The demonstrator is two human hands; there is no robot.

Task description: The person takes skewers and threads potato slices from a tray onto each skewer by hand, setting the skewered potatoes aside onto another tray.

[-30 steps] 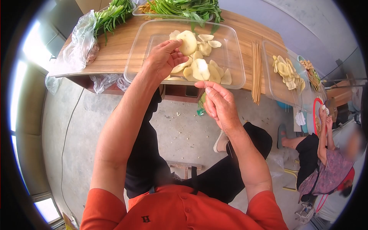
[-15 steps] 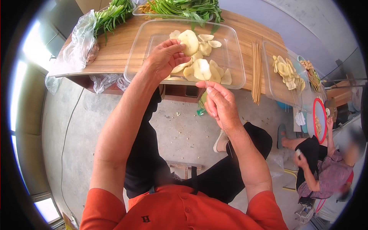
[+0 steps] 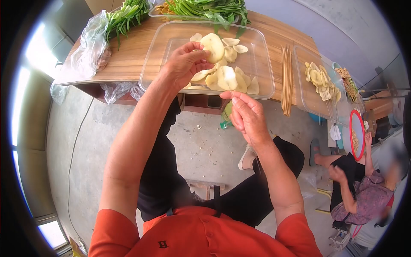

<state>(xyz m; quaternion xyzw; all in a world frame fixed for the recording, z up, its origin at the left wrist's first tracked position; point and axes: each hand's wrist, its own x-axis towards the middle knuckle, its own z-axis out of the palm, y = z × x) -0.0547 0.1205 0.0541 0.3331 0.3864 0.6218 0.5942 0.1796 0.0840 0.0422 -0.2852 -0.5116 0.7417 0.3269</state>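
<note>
My left hand (image 3: 185,65) pinches a round, pale potato slice (image 3: 213,49) between thumb and fingers, over a clear plastic tray (image 3: 264,64). Closed around a thin skewer, my right hand (image 3: 249,116) is just in front of the tray's near rim. Another potato slice (image 3: 227,79) sits at the skewer's tip, below the slice in my left hand and apart from it. Loose potato slices (image 3: 242,76) lie in the tray underneath. Most of the skewer is hidden by my right fingers.
Bundled wooden skewers (image 3: 286,81) lie right of the tray. A second tray (image 3: 303,92) farther right holds skewered slices. Leafy greens (image 3: 205,9) and a plastic bag (image 3: 89,49) are at the back and left. A person (image 3: 364,192) sits at the right beside a red-rimmed basin (image 3: 352,132).
Both my hands keep their grips, with the slices shifted very slightly right. At the right, the seated person's near hand has moved a little.
</note>
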